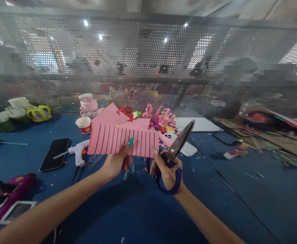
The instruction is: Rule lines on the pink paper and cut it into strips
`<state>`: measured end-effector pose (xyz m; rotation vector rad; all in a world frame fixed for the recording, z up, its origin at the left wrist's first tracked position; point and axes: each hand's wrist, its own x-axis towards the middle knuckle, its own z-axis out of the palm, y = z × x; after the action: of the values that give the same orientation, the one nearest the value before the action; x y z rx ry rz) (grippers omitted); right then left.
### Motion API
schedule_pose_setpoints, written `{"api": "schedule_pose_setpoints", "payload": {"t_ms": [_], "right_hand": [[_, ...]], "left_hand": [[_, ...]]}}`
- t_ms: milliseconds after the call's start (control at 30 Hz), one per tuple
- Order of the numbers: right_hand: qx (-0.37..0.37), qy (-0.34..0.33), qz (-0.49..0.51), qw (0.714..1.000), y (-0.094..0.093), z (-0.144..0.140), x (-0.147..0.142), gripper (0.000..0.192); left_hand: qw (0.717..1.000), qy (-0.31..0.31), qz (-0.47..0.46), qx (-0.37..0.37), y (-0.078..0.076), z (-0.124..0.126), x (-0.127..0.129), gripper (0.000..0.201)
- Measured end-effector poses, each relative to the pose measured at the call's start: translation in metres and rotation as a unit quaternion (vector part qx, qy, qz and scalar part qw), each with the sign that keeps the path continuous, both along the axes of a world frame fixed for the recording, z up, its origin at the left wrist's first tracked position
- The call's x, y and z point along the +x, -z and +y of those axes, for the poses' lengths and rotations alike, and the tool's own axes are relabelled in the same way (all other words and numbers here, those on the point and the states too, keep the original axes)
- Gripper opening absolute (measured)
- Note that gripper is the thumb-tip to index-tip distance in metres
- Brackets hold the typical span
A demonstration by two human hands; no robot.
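A pink paper strip [107, 140] with dark, roughly upright lines across it is held up above the blue table. My left hand [119, 161] pinches its lower edge near the middle, thumb in front and fingers behind. In my right hand [167, 171] sits a pair of scissors [177, 144] with dark blue handles, the blades pointing up and to the right. The right thumb also touches the lower right corner of the strip. No paper lies between the blades, which look closed together.
Behind the strip lie pink sheets [110, 115], curled pink paper pieces [163, 117] and a red-and-white paper cup [83, 124]. A glue gun [79, 151] and black phone [55, 154] are at left. A perforated metal screen [148, 51] bounds the table [128, 217].
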<state>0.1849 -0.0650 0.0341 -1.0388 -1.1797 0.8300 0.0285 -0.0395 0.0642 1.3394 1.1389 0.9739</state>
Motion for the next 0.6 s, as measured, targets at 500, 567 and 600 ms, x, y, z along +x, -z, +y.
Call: {"api": "schedule_pose_setpoints", "payload": {"t_ms": [500,567,600], "right_hand": [[0.011,-0.025,-0.031,0.999,-0.004,-0.007,-0.005,0.038],[0.019,-0.048,-0.048,0.998,-0.001,-0.007,-0.005,0.040],[0.020,-0.057,-0.054,0.997,0.001,-0.007,-0.005,0.041]], "left_hand": [[0.987,0.106,-0.076,-0.092,0.009,-0.003,0.004,0.037],[0.986,0.110,-0.077,-0.094,0.014,-0.005,0.006,0.039],[0.987,0.106,-0.077,-0.094,0.018,-0.006,0.007,0.040]]}}
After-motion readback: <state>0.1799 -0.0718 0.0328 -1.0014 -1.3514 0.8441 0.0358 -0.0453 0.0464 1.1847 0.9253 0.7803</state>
